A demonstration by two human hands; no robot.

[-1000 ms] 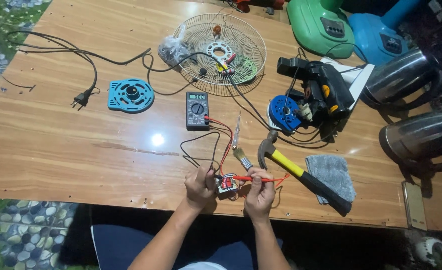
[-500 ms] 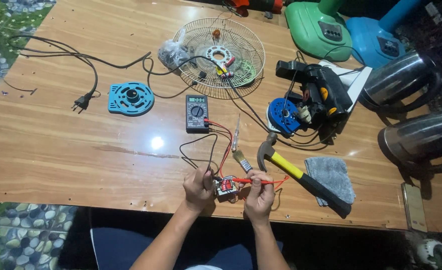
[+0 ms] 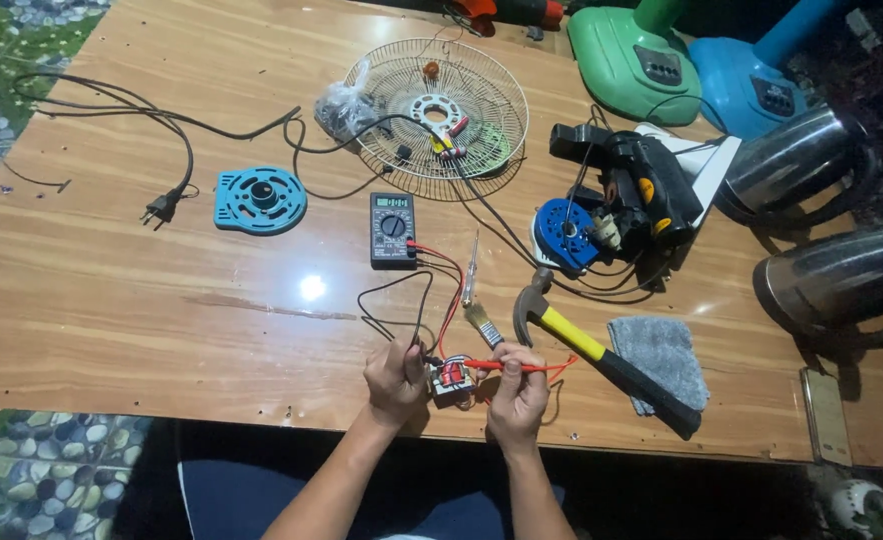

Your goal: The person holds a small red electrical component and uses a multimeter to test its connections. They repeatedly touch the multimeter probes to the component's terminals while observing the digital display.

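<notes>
Sitting between both hands at near table edge, small transformer (image 3: pixel 452 380) with red windings; left hand (image 3: pixel 394 380) closed around black probe (image 3: pixel 423 358), tip at transformer's left side; right hand (image 3: pixel 518 392) pinched shut on red probe (image 3: pixel 496 366), tip touching transformer top; red and black leads run up from hands to multimeter (image 3: pixel 392 229); small brush (image 3: pixel 482 324) and yellow-handled hammer (image 3: pixel 601 362) just above right hand; grey cloth (image 3: pixel 667 357) right of hammer; wire fan guard (image 3: pixel 436 118) far beyond; wooden table (image 3: pixel 141 330)
</notes>
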